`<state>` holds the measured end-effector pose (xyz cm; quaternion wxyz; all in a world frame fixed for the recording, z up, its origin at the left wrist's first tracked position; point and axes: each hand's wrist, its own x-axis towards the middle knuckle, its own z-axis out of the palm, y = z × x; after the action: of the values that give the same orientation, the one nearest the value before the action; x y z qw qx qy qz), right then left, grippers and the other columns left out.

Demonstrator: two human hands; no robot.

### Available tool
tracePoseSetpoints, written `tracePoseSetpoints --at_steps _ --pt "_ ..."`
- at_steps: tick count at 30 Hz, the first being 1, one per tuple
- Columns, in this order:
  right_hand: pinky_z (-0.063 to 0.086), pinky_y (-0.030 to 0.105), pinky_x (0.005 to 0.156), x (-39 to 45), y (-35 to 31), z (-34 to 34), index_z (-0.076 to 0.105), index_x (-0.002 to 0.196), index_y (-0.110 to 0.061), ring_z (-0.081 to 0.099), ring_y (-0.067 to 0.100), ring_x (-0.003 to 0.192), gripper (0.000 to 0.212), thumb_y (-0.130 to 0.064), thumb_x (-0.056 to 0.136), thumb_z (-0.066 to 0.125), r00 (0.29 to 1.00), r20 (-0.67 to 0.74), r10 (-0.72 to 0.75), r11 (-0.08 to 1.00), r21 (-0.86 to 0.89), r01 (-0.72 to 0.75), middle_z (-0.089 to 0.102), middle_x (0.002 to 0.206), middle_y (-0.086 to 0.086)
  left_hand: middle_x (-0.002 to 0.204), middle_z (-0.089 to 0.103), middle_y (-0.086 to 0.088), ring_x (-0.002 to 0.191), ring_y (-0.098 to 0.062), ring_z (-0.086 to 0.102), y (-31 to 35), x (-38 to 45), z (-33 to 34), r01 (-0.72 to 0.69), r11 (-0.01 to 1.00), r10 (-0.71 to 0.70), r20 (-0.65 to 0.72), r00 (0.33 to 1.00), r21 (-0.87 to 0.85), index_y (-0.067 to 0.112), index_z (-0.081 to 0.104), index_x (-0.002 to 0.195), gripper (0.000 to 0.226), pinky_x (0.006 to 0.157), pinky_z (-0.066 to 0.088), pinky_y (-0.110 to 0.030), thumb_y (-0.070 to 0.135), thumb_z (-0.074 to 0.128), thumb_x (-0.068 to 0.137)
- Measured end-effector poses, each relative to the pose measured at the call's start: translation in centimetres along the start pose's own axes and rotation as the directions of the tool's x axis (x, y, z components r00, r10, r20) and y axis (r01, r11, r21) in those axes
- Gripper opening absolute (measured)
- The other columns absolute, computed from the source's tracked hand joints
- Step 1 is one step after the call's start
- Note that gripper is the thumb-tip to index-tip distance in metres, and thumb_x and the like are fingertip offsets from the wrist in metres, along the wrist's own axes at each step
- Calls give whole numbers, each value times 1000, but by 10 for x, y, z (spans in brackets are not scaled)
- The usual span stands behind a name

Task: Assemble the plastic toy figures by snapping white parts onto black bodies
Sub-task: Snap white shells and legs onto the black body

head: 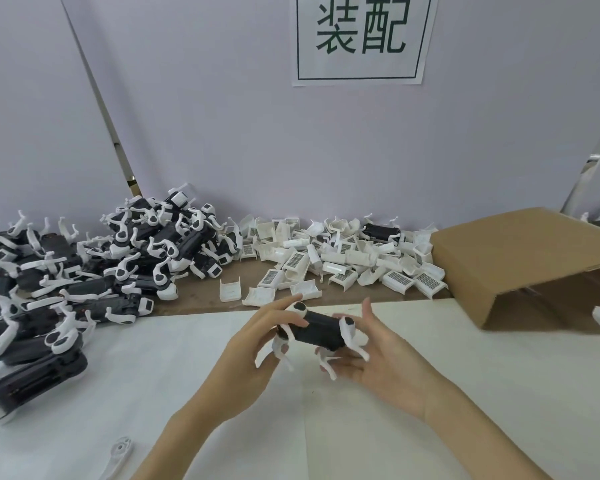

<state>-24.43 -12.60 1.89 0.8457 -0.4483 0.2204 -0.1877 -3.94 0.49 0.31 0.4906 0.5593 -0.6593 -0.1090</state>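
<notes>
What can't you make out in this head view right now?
- Underside of the black body: hidden by left hand and right hand.
- Inside of the cardboard box: turned away, cut by the right edge.
- Loose white part: cut off at the bottom edge.

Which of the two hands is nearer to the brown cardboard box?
Right. The right hand holds the toy figure on the side towards the cardboard box. The left hand grips the figure's other end, farther from the box.

White-covered table [465, 427] with heaped figures [66, 271], white parts [343, 265], cardboard box [520, 258].
</notes>
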Motion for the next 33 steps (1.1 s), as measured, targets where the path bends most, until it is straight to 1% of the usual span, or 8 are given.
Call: tracePoseSetpoints --at_steps 3,7,13,19,22,26,29,33 --pt "55 51 98 2 8 3 51 134 13 66 47 102 64 -41 101 59 996 -77 -34 997 -74 28 47 104 30 171 28 19 158 -8 27 1 0 5 -37 994 32 53 998 106 40 42 156 88 120 36 -23 -22 55 94" --pt "56 48 94 3 7 1 62 137 -17 71 31 96 53 -20 86 76 965 -179 -194 981 -17 194 64 85 15 166 32 21 144 -9 50 0 -4 5 166 985 -160 114 981 -47 58 19 159 99 113 47 -25 3 71 95" --pt "51 39 108 -1 6 2 65 135 -32 68 25 108 70 -25 70 91 927 -116 -357 917 -231 324 69 116 9 127 68 20 106 -7 72 13 -3 20 427 836 -456 -4 890 -345 57 54 139 57 81 50 -8 65 76 87" --pt "56 23 83 -4 9 11 72 121 -35 71 20 106 49 -37 75 91 902 -118 -415 858 -382 344 75 114 1 116 75 10 101 -13 74 15 0 24 385 820 -473 -121 873 -424 43 72 122 34 81 56 -19 54 59 92" --pt "56 21 75 -2 14 15 74 111 -34 71 13 102 40 -28 75 91 816 -211 -538 786 -475 395 75 103 -6 132 58 27 116 0 63 15 -4 27 261 965 -254 -203 946 11 49 58 137 40 93 50 -12 53 56 97" --pt "59 23 80 -1 23 20 71 112 -33 68 6 107 41 -34 76 91 746 -152 -649 649 -622 438 73 105 -12 133 54 17 114 -5 54 9 -8 36 60 893 23 -177 984 447 34 60 142 53 96 47 -19 36 79 93" --pt "57 25 86 -4 21 21 71 120 -31 71 12 105 27 -47 98 67 788 -43 -615 665 -565 488 75 108 -3 123 66 21 104 -3 61 9 -6 33 109 924 5 -298 955 365 30 67 131 42 89 50 -18 15 79 94" --pt "53 27 98 -2 17 11 67 132 -29 67 17 118 35 -12 110 46 846 16 -533 696 -559 450 71 127 -2 117 76 19 107 -7 73 9 -3 25 233 972 -235 -257 937 -40 35 66 130 41 89 53 -18 4 66 102"
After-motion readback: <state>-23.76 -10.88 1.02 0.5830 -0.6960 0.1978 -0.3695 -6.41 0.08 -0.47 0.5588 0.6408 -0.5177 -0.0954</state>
